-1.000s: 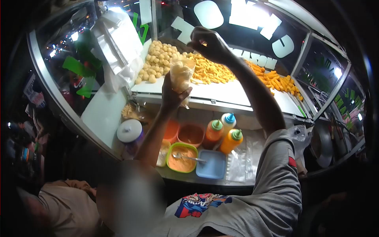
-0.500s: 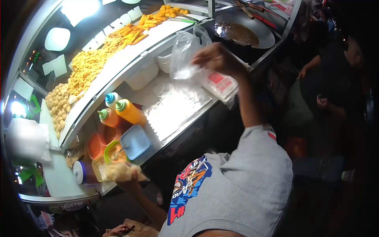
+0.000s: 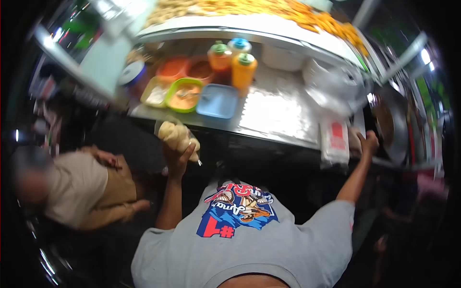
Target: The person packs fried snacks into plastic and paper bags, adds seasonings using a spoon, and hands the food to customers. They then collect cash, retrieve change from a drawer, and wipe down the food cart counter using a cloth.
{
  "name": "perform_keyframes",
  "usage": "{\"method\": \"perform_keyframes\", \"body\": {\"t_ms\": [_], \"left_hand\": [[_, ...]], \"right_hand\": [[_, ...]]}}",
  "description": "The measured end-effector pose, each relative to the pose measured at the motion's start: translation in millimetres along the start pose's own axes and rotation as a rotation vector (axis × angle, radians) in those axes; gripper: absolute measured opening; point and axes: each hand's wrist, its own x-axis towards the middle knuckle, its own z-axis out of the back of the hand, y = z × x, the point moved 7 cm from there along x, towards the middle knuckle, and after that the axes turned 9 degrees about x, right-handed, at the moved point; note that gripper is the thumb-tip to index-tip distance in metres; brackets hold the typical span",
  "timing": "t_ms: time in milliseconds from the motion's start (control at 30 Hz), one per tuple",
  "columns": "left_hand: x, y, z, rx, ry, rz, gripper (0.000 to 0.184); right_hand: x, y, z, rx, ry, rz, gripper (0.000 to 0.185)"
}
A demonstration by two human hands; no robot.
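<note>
Our left grip [image 3: 176, 162] wraps the bag of pale balls [image 3: 174, 136]. We judge it light, slick, crushable: cradle low. Right grip [image 3: 369, 143]: hold unclear to us.

The grey shirt [image 3: 245, 253] bears "#1" and "Ama" — lettering on the packet [image 3: 335, 144] blurs.

Clear thin plastic bag [image 3: 178, 138], left of centre, looks glossy; light-grey cloth T-shirt [image 3: 245, 248], lower centre, looks matt.

Light, seemingly from overhead, glares white on the flat clear plastic bags [image 3: 271, 115]; blur smears the long heap of yellow-orange snacks [image 3: 259, 6]; fisheye-curved edges sink into near-black shadow.
</note>
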Motion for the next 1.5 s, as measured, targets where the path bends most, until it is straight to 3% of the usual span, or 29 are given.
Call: {"method": "perform_keyframes", "body": {"t_ms": [33,67,100,133,200,267,300,367,400,500,600,667,700,833,1033,1167,1300,1333,1433,1500], "left_hand": [[4,-17,10,-0.037,-0.056,0.012,0.066],[7,-16,18,-0.161,-0.082,0.049,0.067],[10,-13,30,-0.121,-0.158,0.045,0.067],[12,-4,40,-0.081,-0.226,0.028,0.068],[19,8,57,-0.018,-0.319,0.049,0.068],[26,13,60,0.027,-0.373,0.074,0.068],[33,8,61,0.044,-0.382,0.033,0.068],[45,2,54,0.050,-0.401,-0.052,0.067],[49,-4,48,0.007,-0.412,-0.096,0.066],[69,1,44,0.101,-0.400,-0.149,0.064],[97,14,57,0.167,-0.398,-0.137,0.063],[103,16,58,0.182,-0.382,-0.130,0.066],[106,20,59,0.179,-0.382,-0.143,0.067],[108,32,62,0.210,-0.353,-0.140,0.070],[110,48,64,0.248,-0.275,-0.132,0.074],[121,39,61,0.174,-0.174,-0.112,0.077],[126,40,58,0.153,-0.140,-0.067,0.078],[127,44,58,0.124,-0.146,-0.050,0.078],[131,34,70,0.151,-0.211,-0.057,0.076],[133,48,85,0.227,-0.288,-0.070,0.073]], "right_hand": [[7,24,30,0.221,-0.180,-0.029,0.042],[12,78,71,0.418,-0.173,-0.101,0.036],[13,125,86,0.571,-0.045,-0.134,0.035],[-1,195,87,1.170,0.122,-0.065,0.030],[-46,320,52,1.672,0.452,0.127,0.021],[-75,490,104,1.148,0.569,0.563,0.042],[-86,533,87,0.949,0.554,0.721,0.055],[-90,592,34,0.732,0.641,0.771,0.068],[-88,608,32,0.660,0.752,0.783,0.061],[-81,642,-10,0.804,0.664,0.857,0.044],[-67,680,-19,1.368,0.731,0.514,0.025],[-82,697,-28,1.516,0.740,0.501,0.020],[-82,704,-29,1.593,0.731,0.503,0.019],[-105,684,0,1.393,0.869,0.608,0.016],[-90,656,-11,1.552,0.813,0.255,0.015],[-56,656,33,1.747,0.846,0.100,0.018],[-54,678,82,1.801,0.884,0.352,0.009],[-54,687,99,1.693,0.751,0.679,0.012],[-47,702,100,1.686,0.541,0.762,0.016],[-41,719,61,1.668,0.621,0.588,0.013]]}}
